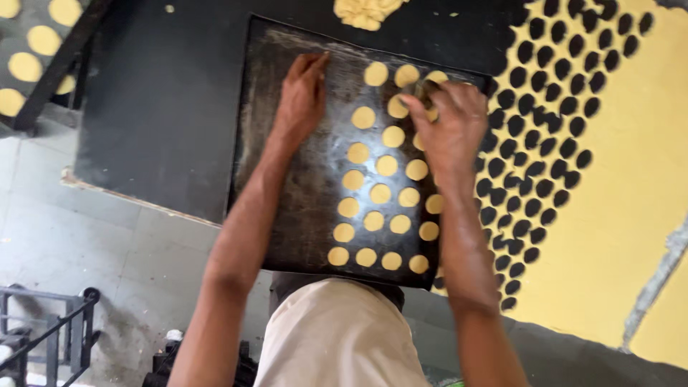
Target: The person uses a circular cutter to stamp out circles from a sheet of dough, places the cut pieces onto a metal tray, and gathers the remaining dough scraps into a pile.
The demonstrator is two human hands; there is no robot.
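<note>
A dark baking tray (pixel 287 215) lies on a black worktop and carries several small round yellow dough discs (pixel 380 193) in rows on its right half. My left hand (pixel 301 97) rests flat, fingers together, on the bare left part of the tray near its far edge. My right hand (pixel 450 122) is over the tray's far right corner, fingers closed on a round metal cutter (pixel 423 87) beside the discs there. Whether a disc is inside the cutter is hidden.
A large rolled yellow dough sheet (pixel 616 186), full of round cut-out holes, covers the worktop right of the tray. A lump of dough scraps (pixel 365 11) lies beyond the tray. A rack tray with discs (pixel 29 50) is at far left. Tiled floor lies below.
</note>
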